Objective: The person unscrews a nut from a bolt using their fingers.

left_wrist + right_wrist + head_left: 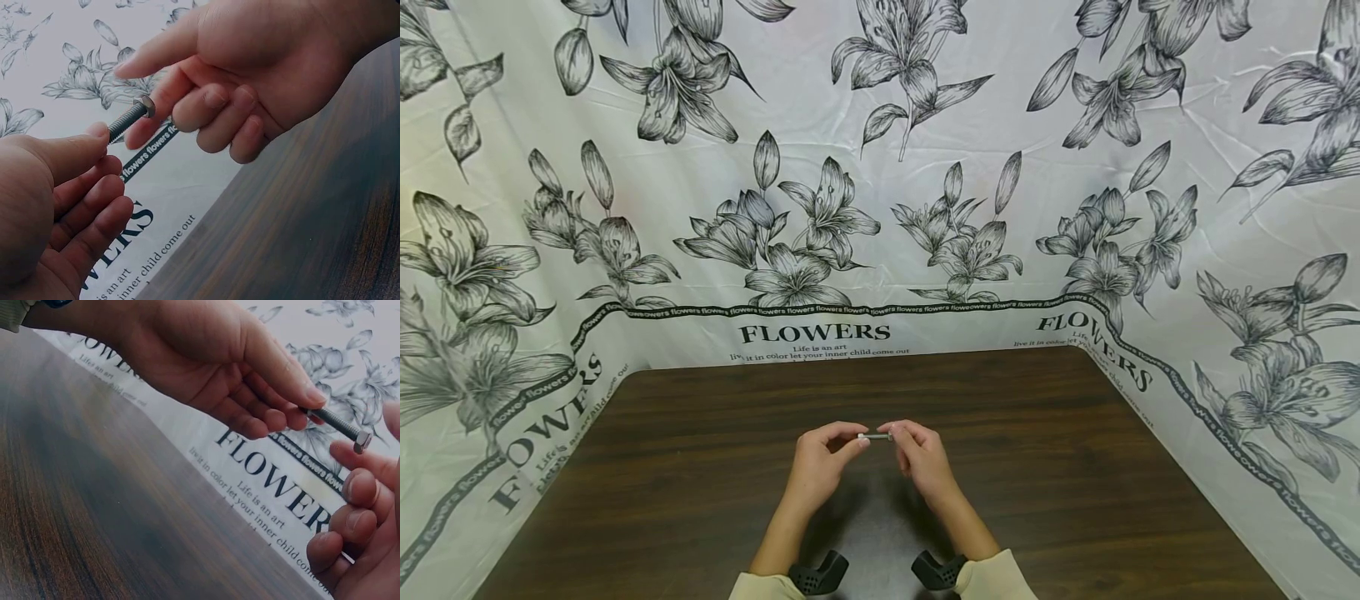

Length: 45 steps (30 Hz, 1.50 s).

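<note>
A: Where's the bolt (876, 436), and what's being done with it?

B: Below the centre of the head view's frame, held up between the left hand (816, 468) and the right hand (927, 468), over the dark wooden bench (700, 450). I'd judge the step to be handling it between the two, perhaps passing it across or turning it.

A: How does each grip stand?

B: The left is narrow, with its thumb (284, 372) and fingers pinching the threaded shank (127, 120) at the end away from the head (149, 105). The right is wide: thumb and index finger (167, 95) stand apart about the head, the other fingers curled. Whether the index touches it, I can't tell.

A: And the next move?

B: If the right is to take hold, I'd say its thumb must come in onto the head, with the left holding firm. A piece this slim could drop if neither pinches it well.

A: What does each view add?

B: The head view gives the bench's far edge and the flowered cloth (955, 333) behind, but the bolt is a small streak there. The left wrist view, left of centre, brings out the thread and flat-sided head. The right wrist view shows the left thumb lying over the shank, while its right edge cuts off the right hand.
</note>
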Each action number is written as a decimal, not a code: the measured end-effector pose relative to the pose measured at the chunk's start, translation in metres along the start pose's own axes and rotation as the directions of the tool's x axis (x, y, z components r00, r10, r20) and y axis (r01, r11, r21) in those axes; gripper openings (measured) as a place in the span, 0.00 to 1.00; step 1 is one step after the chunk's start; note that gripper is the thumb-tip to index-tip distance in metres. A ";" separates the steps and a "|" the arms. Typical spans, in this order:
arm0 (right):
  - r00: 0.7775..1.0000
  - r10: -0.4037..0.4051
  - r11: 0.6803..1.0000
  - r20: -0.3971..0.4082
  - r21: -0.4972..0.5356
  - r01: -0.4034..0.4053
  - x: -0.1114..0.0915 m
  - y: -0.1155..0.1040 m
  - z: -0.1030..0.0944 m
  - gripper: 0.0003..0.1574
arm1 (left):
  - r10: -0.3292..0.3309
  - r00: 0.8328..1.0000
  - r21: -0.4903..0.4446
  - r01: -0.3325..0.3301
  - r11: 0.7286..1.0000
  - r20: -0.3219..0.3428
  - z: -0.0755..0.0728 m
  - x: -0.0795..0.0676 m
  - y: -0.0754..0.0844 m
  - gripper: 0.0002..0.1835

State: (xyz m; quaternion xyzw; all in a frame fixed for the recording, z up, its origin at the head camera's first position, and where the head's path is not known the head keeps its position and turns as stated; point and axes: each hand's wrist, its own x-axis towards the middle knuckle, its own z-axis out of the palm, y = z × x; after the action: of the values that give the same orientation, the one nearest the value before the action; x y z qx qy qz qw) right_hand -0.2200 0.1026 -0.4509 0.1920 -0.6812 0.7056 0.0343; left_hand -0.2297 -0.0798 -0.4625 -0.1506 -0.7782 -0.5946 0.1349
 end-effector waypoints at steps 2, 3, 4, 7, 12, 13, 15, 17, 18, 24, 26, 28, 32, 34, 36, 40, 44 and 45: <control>0.999 0.040 0.999 -0.003 -0.010 -0.040 0.000 -0.001 0.001 0.19 | 0.002 1.000 -0.006 -0.002 1.000 0.001 0.000 0.000 0.000 0.06; 0.998 0.056 0.998 -0.002 -0.012 -0.056 0.000 -0.001 0.001 0.20 | 0.002 1.000 -0.008 -0.002 1.000 0.001 0.001 0.000 0.000 0.06; 0.998 0.068 0.998 0.002 -0.015 -0.068 0.000 -0.001 0.001 0.21 | 0.002 1.000 -0.009 -0.002 1.000 0.002 0.001 -0.001 0.001 0.06; 0.997 0.077 0.997 0.008 -0.016 -0.077 0.000 0.000 0.001 0.22 | 0.000 1.000 -0.012 0.000 1.000 0.003 0.001 -0.001 0.001 0.07; 0.999 0.045 0.999 0.009 0.007 -0.045 0.000 0.000 0.001 0.17 | 0.006 1.000 -0.017 -0.006 1.000 0.000 0.002 -0.001 0.001 0.07; 0.999 0.039 0.999 0.010 0.013 -0.039 0.000 0.000 0.001 0.16 | 0.007 1.000 -0.019 -0.007 1.000 -0.001 0.002 -0.001 0.001 0.07; 0.999 0.033 0.999 0.013 0.025 -0.033 -0.001 0.000 0.000 0.13 | 0.007 1.000 -0.021 -0.007 1.000 -0.002 0.001 -0.001 0.001 0.07; 1.000 0.025 0.999 0.014 0.034 -0.025 -0.001 0.000 0.000 0.12 | 0.004 1.000 -0.019 -0.004 1.000 0.000 0.001 -0.001 0.001 0.06; 1.000 0.019 0.999 0.016 0.036 -0.020 -0.001 0.000 0.000 0.12 | 0.002 1.000 -0.018 -0.002 1.000 0.000 0.001 -0.001 0.001 0.06; 1.000 -0.023 0.999 0.021 0.045 0.022 -0.001 0.000 0.000 0.09 | 0.002 1.000 -0.007 -0.002 1.000 -0.002 0.001 0.000 0.001 0.06; 0.999 -0.044 0.997 0.027 0.059 0.042 -0.001 0.000 -0.001 0.09 | 0.004 1.000 -0.004 -0.004 1.000 -0.004 0.001 0.000 0.000 0.06; 0.997 -0.066 0.995 0.035 0.073 0.063 -0.001 0.001 -0.001 0.09 | 0.004 1.000 0.000 -0.004 1.000 -0.005 0.001 0.000 0.000 0.06; 0.994 -0.102 0.991 0.047 0.091 0.098 -0.001 0.003 -0.001 0.09 | 0.005 1.000 0.007 -0.005 1.000 -0.004 0.001 0.000 0.000 0.07; 0.992 -0.114 0.990 0.048 0.092 0.109 -0.001 0.003 -0.001 0.10 | 0.006 1.000 0.008 -0.005 1.000 -0.004 0.001 0.000 0.000 0.07; 0.992 -0.119 0.989 0.048 0.096 0.114 -0.001 0.003 -0.001 0.10 | 0.005 1.000 0.007 -0.005 1.000 -0.005 0.000 0.000 0.000 0.07; 0.995 -0.100 0.992 0.026 0.080 0.097 -0.001 0.004 -0.001 0.11 | -0.002 1.000 0.007 0.002 1.000 -0.004 0.000 0.000 0.001 0.06; 0.998 -0.054 0.998 -0.024 0.023 0.055 0.000 0.001 0.001 0.12 | 0.003 1.000 0.001 -0.003 1.000 -0.002 0.000 0.000 0.001 0.06; 0.999 -0.041 0.999 -0.035 0.011 0.042 0.000 0.000 0.002 0.13 | 0.004 1.000 -0.001 -0.004 1.000 -0.002 0.000 0.000 0.001 0.06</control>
State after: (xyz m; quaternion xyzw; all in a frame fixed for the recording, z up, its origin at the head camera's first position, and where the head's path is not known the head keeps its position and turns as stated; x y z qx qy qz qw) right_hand -0.2195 0.1007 -0.4509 0.1941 -0.6722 0.7120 0.0595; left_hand -0.2294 -0.0791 -0.4616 -0.1515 -0.7775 -0.5948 0.1370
